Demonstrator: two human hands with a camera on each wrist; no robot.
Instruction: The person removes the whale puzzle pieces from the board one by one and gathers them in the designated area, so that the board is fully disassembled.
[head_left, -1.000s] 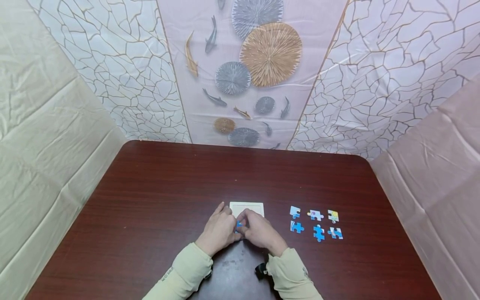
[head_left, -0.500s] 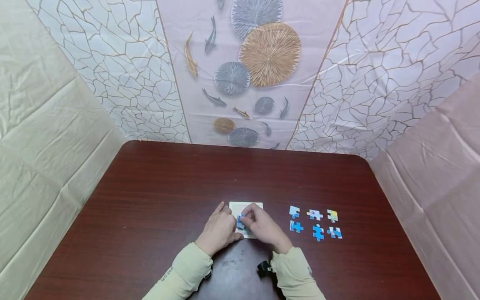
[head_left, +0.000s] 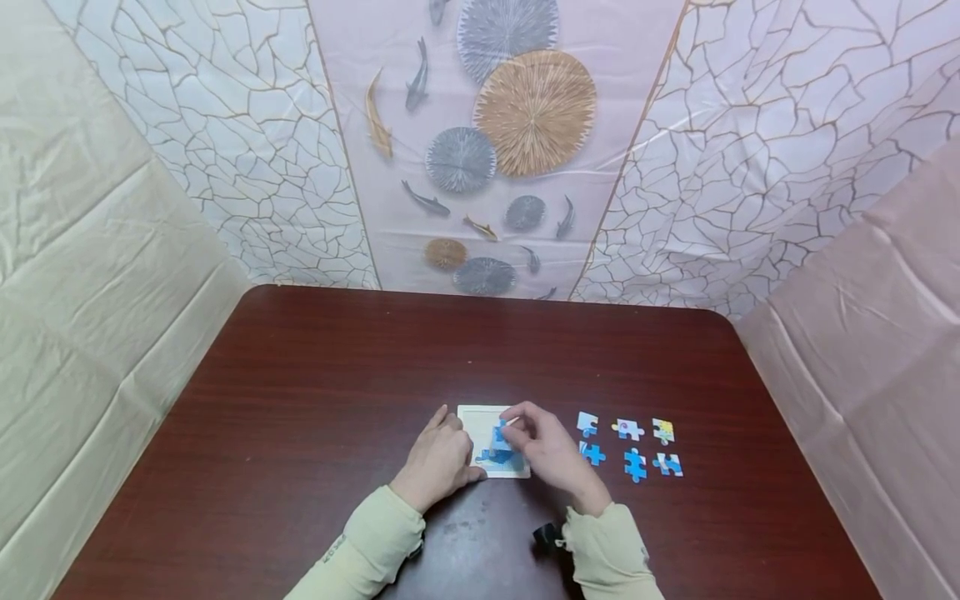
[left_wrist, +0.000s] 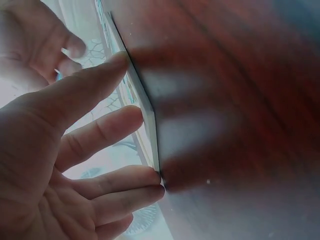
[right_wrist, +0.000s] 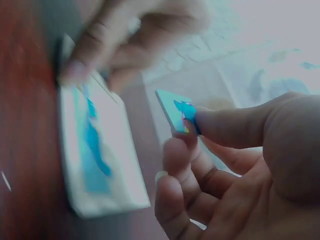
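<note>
1. Head view, lower middle: the left hand (head_left: 438,457) shows its back, set against the left side of a shallow white tray (head_left: 480,409). In the left wrist view its thumb and fingers are spread apart, tips touching the tray's edge.
2. Lower middle, just right: the tray has a blue puzzle section (right_wrist: 97,155) along its near side, its seams too blurred to tell.
3. Right of that, the right hand (head_left: 553,452) reaches in from the lower right, thumb and fingertips pinching a tilted blue piece (head_left: 498,437) above the tray.
4. Lower right: six loose pieces (head_left: 635,465) lie in two rows on the table (head_left: 720,383).
</note>
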